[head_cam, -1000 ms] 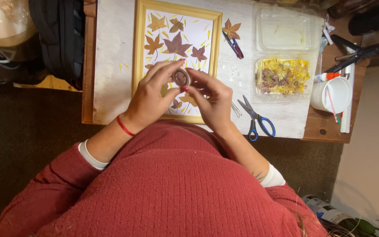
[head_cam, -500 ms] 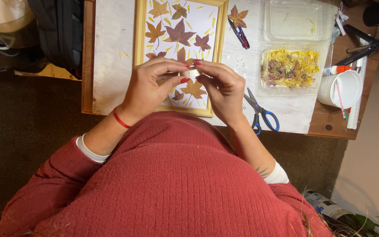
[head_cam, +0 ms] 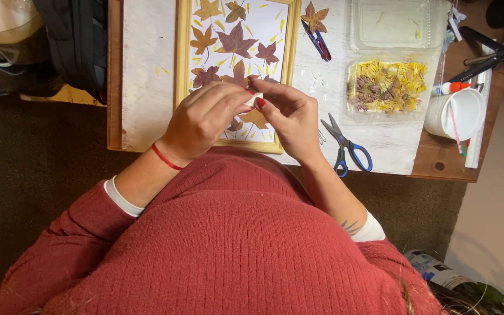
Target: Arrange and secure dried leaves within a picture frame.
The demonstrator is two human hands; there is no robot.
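Note:
Both my hands meet over the lower part of a gold-framed picture of pressed maple leaves on white paper. My left hand, with a red band at the wrist, and my right hand, with red nails, pinch a small white roll between their fingertips. Most of the roll is hidden by the fingers, and what kind of roll it is cannot be told. The frame lies flat on a whitewashed board.
Blue-handled scissors lie just right of my right hand. A clear tub of dried yellow flowers with its open lid, a white cup, a loose leaf with small snips and a dark backpack surround the board.
The small round roll, seen flat-on a second ago, is now turned and mostly covered by my fingers. My view has tilted slightly; the hands stay over the frame's lower half.

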